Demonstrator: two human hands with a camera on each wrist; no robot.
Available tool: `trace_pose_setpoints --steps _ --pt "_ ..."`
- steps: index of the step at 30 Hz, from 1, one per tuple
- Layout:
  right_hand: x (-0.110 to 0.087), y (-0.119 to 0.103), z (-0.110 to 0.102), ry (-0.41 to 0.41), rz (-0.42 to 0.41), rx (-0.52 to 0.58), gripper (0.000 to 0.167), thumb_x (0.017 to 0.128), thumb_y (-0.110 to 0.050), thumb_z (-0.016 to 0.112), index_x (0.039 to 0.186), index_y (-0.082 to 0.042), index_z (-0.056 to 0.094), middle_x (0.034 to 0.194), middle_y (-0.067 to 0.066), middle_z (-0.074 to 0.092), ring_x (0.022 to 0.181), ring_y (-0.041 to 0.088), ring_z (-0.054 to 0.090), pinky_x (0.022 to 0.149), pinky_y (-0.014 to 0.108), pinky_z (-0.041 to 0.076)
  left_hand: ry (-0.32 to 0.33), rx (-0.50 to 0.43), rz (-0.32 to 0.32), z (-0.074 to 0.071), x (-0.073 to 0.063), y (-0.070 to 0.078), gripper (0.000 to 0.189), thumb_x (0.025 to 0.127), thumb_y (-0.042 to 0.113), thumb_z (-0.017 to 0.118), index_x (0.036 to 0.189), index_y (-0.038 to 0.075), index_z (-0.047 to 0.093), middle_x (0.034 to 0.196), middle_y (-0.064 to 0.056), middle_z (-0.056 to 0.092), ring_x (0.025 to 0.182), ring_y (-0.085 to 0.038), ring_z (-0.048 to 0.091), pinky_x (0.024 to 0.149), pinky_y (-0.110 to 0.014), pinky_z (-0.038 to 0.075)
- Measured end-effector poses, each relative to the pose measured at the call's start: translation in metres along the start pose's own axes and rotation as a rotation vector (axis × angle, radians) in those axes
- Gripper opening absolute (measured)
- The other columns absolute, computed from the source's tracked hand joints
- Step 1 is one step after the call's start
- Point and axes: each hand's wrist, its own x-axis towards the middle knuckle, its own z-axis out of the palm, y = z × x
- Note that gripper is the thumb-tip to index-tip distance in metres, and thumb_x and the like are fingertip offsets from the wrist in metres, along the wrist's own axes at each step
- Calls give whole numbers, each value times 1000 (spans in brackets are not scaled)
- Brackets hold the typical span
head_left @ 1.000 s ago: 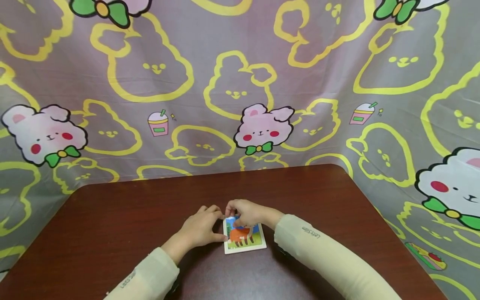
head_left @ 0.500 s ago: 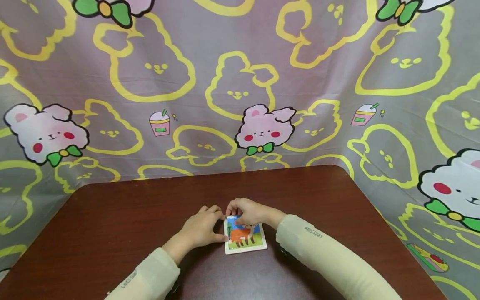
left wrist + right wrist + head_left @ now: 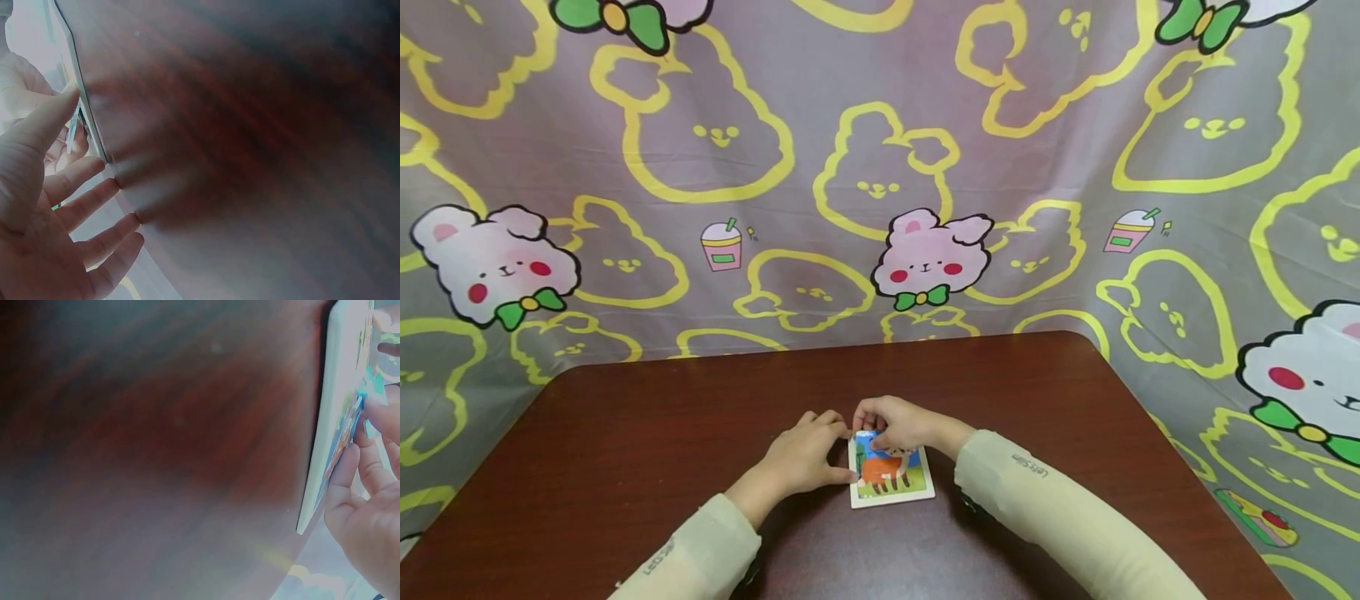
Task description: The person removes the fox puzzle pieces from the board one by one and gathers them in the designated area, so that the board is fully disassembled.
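Observation:
A small picture puzzle [image 3: 883, 475] in a white frame lies on the table, showing an orange four-legged animal on green ground under blue sky. Along its left side, my left hand [image 3: 805, 454] rests with fingers spread, its thumb at the frame's edge. My right hand [image 3: 901, 423] reaches over the top of the puzzle and pinches a thin puzzle piece [image 3: 73, 130] near the upper left corner. In the right wrist view, the tilted piece shows between thumb and fingers, close over the white frame [image 3: 320, 431]. The right hand hides part of the picture's top.
The dark reddish-brown table [image 3: 662, 433] extends around both arms, with rounded far corners. A grey curtain [image 3: 805, 208] printed with yellow outlines and rabbit faces hangs behind and beside it.
My right hand has shifted very slightly and more of the animal's head shows below it. The left hand keeps its place at the frame's left side.

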Motion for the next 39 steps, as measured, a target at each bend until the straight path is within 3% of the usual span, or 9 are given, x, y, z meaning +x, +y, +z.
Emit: trace_pose_setpoints --steps 13,28,39 --pt "-5 -5 -4 29 -21 57 19 87 7 69 100 -5 64 87 5 62 78 12 53 72 22 46 2 -11 -1 0 -1 0 57 74 47 85 117 12 70 123 -2 62 112 -27 55 78 -53 54" --pt "-7 6 -5 44 -46 156 19 86 10 66 100 -2 64 86 9 62 76 10 55 71 21 47 0 -7 -4 -2 0 1 58 74 47 85 117 12 70 121 -2 62 111 -27 54 78 -53 54" --pt "-11 12 -6 45 -21 226 20 87 10 65 104 0 63 90 13 64 77 11 56 71 23 48 -3 -1 -9 -2 0 1 58 75 48 84 118 13 70 122 -1 61 111 -26 54 79 -52 54"
